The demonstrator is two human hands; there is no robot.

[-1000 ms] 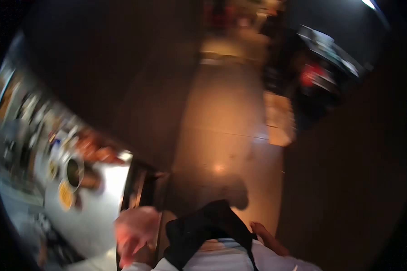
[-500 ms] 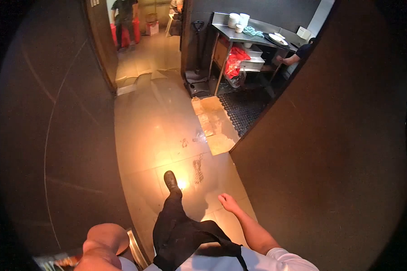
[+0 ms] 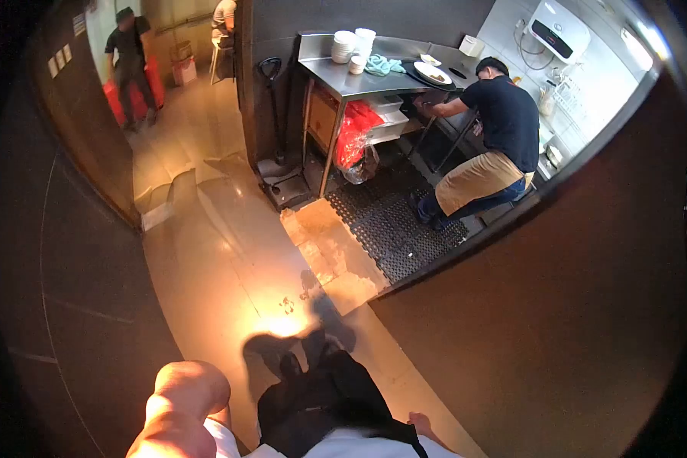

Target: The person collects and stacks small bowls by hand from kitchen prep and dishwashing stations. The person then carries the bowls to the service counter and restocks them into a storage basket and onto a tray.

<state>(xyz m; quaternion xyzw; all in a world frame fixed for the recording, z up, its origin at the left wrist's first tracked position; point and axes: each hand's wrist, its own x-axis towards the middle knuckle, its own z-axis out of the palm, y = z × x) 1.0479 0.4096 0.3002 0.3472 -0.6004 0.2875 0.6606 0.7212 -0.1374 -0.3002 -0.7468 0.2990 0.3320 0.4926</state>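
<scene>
My right hand (image 3: 420, 422) hangs low beside my dark apron (image 3: 324, 404). Only part of it shows, and I cannot make out how its fingers lie. At the lower left my left arm (image 3: 189, 389) is bent close to the camera, with the hand itself out of view. Under me is the tiled floor (image 3: 206, 259), with my dark shoes (image 3: 290, 365) on it.
Dark walls (image 3: 534, 305) flank the passage. Flattened cardboard (image 3: 328, 244) and a black rubber mat (image 3: 397, 229) lie right of it. A crouching co-worker (image 3: 496, 130) reaches under a steel table (image 3: 332, 76) bearing white crockery (image 3: 344, 47). Another person (image 3: 131, 65) stands far left.
I have moved forward and the view has turned right, bringing the crouching co-worker and a wall-mounted heater into sight. My right arm has swung back, mostly out of view.
</scene>
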